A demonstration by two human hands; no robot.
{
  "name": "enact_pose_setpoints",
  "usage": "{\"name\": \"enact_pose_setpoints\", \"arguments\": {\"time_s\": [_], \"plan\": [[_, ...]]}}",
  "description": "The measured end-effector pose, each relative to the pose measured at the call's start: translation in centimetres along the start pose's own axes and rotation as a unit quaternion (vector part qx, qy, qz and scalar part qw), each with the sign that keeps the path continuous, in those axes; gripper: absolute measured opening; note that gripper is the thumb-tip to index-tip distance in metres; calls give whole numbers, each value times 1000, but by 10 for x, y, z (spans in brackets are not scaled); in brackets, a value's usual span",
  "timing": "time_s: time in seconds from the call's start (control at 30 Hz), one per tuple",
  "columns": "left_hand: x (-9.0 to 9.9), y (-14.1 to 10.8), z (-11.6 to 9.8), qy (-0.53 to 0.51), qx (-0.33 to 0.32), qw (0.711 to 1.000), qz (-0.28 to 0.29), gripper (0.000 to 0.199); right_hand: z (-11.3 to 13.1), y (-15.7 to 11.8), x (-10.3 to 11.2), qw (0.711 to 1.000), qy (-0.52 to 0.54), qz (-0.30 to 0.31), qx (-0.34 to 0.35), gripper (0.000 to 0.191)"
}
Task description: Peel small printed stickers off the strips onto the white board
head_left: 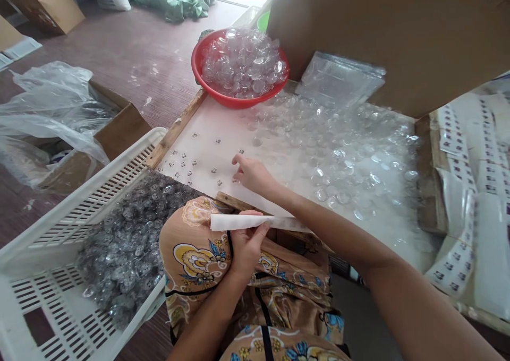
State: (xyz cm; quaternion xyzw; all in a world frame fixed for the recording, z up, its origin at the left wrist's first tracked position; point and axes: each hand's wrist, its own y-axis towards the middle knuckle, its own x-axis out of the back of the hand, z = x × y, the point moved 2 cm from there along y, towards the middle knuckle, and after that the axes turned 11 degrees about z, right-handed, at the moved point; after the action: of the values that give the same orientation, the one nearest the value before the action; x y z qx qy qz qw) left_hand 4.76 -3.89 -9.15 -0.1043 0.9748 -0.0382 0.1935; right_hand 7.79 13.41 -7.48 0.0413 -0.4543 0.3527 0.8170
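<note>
Flowered clothing, left hand pinching a white strip above it, right hand half-curled beyond, grip unclear, dark-printed strips rightward of both, white basket of dark-patterned pieces leftward, red basin of clear discs ahead.

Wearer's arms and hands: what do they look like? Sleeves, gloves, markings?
Left hand and right hand: bare, ungloved. Left arm and right arm: no sleeves, watch or bracelet visible. Over the lap: silky tan garment with yellow-and-blue floral print, black bands.
</note>
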Motion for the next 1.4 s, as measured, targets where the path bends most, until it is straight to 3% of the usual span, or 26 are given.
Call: {"name": "enact_pose_setpoints", "arguments": {"time_s": [0.07,0.17,0.27,0.37,0.43,0.57,0.63,0.7,0.8,0.9,1.07,1.17,1.3,1.4], "plan": [[3,-1,-2,8,-20,1000,14,22,8,-1,5,1000,7,1,24,21],[5,-2,-7,5,-62,991,118,12,8,-15,29,996,53,4,68,7],[6,-3,-15,-13,-105,975,194,5,-2,-39,64,990,102,20,100,9],[5,-2,-22,-7,-131,971,199,5,-13,-65,89,985,127,48,109,15],[3,-1,-23,-5,-119,975,188,4,-13,-83,93,979,146,74,122,19],[2,2,-13,-40,-40,995,87,14,5,-117,76,953,169,151,201,25],[1,4,-9,-50,-14,997,61,21,14,-129,62,959,135,153,198,15],[1,5,-7,-36,-7,998,56,25,18,-134,50,976,107,111,153,3],[1,5,-9,4,-2,998,56,29,16,-137,38,986,118,53,103,7],[3,4,-9,39,4,997,66,28,16,-141,32,988,118,15,95,7],[11,11,7,78,12,996,34,33,15,-143,28,993,47,-40,103,7],[13,16,17,66,23,997,28,39,13,-141,25,989,82,-57,107,8],[15,15,19,83,33,996,2,35,-1,-141,36,966,199,-130,99,12],[15,13,17,89,32,996,-2,33,-37,-159,66,935,217,-278,29,14]]}}
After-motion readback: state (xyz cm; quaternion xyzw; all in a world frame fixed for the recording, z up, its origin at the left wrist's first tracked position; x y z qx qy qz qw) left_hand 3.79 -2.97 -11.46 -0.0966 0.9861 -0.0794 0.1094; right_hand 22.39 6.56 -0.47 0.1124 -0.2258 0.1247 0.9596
